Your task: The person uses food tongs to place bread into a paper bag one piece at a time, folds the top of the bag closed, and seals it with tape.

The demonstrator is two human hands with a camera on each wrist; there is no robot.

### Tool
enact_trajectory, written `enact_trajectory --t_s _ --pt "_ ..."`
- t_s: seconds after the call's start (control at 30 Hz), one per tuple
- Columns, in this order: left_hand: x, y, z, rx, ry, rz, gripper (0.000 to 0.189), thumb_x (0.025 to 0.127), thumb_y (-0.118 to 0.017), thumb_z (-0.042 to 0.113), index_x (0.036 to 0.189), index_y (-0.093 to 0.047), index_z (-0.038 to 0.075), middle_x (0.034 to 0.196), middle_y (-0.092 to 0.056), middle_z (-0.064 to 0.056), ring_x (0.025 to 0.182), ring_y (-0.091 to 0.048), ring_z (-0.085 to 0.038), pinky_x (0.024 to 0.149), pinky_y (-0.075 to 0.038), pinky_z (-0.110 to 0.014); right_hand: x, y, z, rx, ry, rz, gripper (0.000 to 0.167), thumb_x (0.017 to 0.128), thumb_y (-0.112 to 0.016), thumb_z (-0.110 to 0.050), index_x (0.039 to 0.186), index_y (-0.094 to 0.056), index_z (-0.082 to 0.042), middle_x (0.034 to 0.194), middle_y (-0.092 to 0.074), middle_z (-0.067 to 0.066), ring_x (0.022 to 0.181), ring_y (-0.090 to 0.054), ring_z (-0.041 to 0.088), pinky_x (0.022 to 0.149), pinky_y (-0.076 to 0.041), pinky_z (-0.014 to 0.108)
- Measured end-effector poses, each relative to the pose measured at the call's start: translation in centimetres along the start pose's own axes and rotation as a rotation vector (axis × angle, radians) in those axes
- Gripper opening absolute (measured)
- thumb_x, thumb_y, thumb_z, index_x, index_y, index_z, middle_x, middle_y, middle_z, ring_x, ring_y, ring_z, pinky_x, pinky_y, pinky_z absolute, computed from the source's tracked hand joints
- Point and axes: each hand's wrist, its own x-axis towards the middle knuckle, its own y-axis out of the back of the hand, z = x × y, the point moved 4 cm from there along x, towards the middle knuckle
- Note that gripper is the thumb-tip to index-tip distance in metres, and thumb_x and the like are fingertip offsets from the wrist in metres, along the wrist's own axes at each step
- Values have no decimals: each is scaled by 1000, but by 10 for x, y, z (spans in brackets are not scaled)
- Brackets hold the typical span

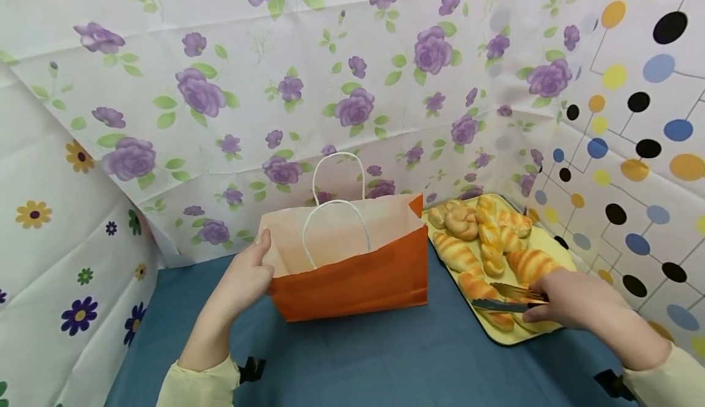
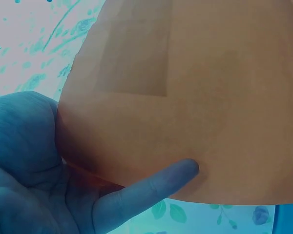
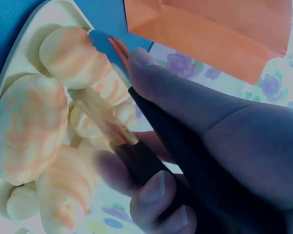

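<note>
My left hand [image 1: 248, 275] grips the left edge of an orange paper bag [image 1: 352, 284]. The bag stands open at the top, with two white handles upright. In the left wrist view, one finger lies straight against the bag's wall [image 2: 219, 122]. My right hand [image 1: 578, 300] holds black-handled tongs [image 1: 503, 305] over a yellow tray [image 1: 545, 243] of bread. The tongs' arms stand apart. In the right wrist view, the end of a striped bread roll [image 3: 71, 56] lies between their tips; whether they touch it I cannot tell.
Several other breads lie on the tray, among them a twisted loaf [image 1: 489, 235] and a knotted roll [image 1: 461, 221]. A blue cloth [image 1: 363, 358] covers the table. Patterned sheets hang behind and at both sides, close to the bag and tray.
</note>
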Motion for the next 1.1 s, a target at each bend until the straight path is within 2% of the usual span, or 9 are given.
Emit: enact_trajectory --t_s 0.2,0.3,0.43,0.53,0.67,0.8,0.93,1.03,1.1 --pt "0 -3 -3 -7 7 1 81 93 -41 0 169 -12 -2 175 -17 -22 137 -44 -42 102 -44 -52 -6 -3 1 -74 71 113 36 87 -81 -61 83 -63 -31 70 -53 -9 58 -50 12 52 -38 35" --pt "-1 -4 -5 2 19 3 80 93 -40 0 169 -13 -2 175 -19 -22 137 -46 -42 106 -43 -54 -5 -8 0 -125 138 181 31 85 -82 -61 93 -72 -32 71 -56 -13 56 -48 10 49 -39 34" --pt "-1 -4 -6 0 31 8 80 94 -40 1 169 -13 -1 175 -18 -23 111 -61 -37 97 -53 -50 -1 -9 4 -143 134 190 47 82 -85 -61 114 -81 -27 79 -67 -12 60 -54 9 49 -43 36" --pt "0 -3 -5 -14 34 6 80 95 -41 1 169 -13 -1 175 -18 -25 83 -62 -29 83 -58 -43 2 -11 8 -127 103 141 49 81 -84 -64 108 -81 -23 83 -69 -7 64 -57 12 52 -45 39" --pt "0 -4 -4 -26 34 6 80 94 -41 1 169 -12 -1 174 -17 -27 85 -63 -27 78 -60 -40 6 -17 11 -77 82 84 53 81 -81 -71 105 -80 -23 81 -64 -9 65 -56 13 55 -44 39" --pt "0 -4 -5 -24 31 7 80 94 -41 1 169 -13 -2 174 -17 -27 98 -63 -32 79 -60 -40 7 -18 11 -58 93 79 49 82 -80 -70 108 -80 -28 79 -62 -14 65 -54 10 56 -44 37" --pt "-1 -2 -4 -3 25 10 80 95 -41 1 169 -13 -1 174 -18 -26 106 -61 -37 85 -58 -43 4 -13 11 -81 134 136 40 84 -79 -69 94 -75 -30 74 -58 -13 61 -51 8 53 -42 35" --pt "0 0 -3 19 14 20 79 95 -40 2 169 -13 -1 174 -18 -26 125 -55 -41 96 -51 -49 0 -8 10 -96 165 221 45 85 -77 -70 102 -79 -28 72 -59 -14 56 -48 6 49 -39 32" --pt "0 -1 -3 20 8 23 79 95 -40 3 169 -13 -1 174 -18 -25 133 -49 -42 98 -47 -50 -4 -3 9 -102 190 292 53 87 -76 -69 118 -81 -27 69 -56 -15 53 -45 4 47 -37 29"
